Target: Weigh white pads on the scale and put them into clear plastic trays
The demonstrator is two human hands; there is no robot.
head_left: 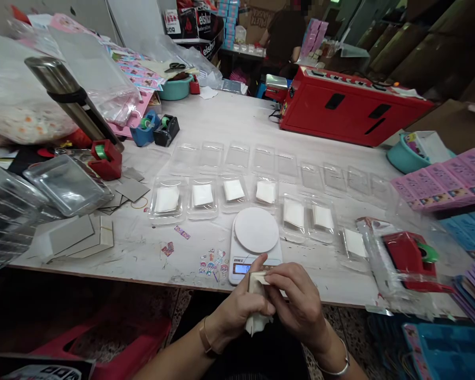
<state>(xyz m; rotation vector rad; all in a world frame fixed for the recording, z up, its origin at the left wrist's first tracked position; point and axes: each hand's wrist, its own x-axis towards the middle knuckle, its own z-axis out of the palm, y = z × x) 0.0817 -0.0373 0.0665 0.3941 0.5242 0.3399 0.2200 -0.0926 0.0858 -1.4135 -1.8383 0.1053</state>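
Note:
Close to the table's front edge, my left hand [243, 306] is closed around a small stack of off-white paper sheets [256, 323]. My right hand [298, 301] pinches the top edge of that same stack with thumb and fingertips. Just beyond both hands stands a white kitchen scale [256, 229] with a round platform and a lit display [243, 268], partly covered by my fingers. Behind and beside it runs a row of clear plastic trays, several holding white paper stacks such as this one [202, 195]. Farther back lies a second row of clear trays [237, 155].
A red machine [352, 108] stands at the back right. Red tape dispensers lie at left [106, 159] and right [409, 258]. Grey cardboard pieces [77, 237], a steel thermos [69, 95] and small stickers [214, 264] are on the table. Another person [287, 34] is at the back.

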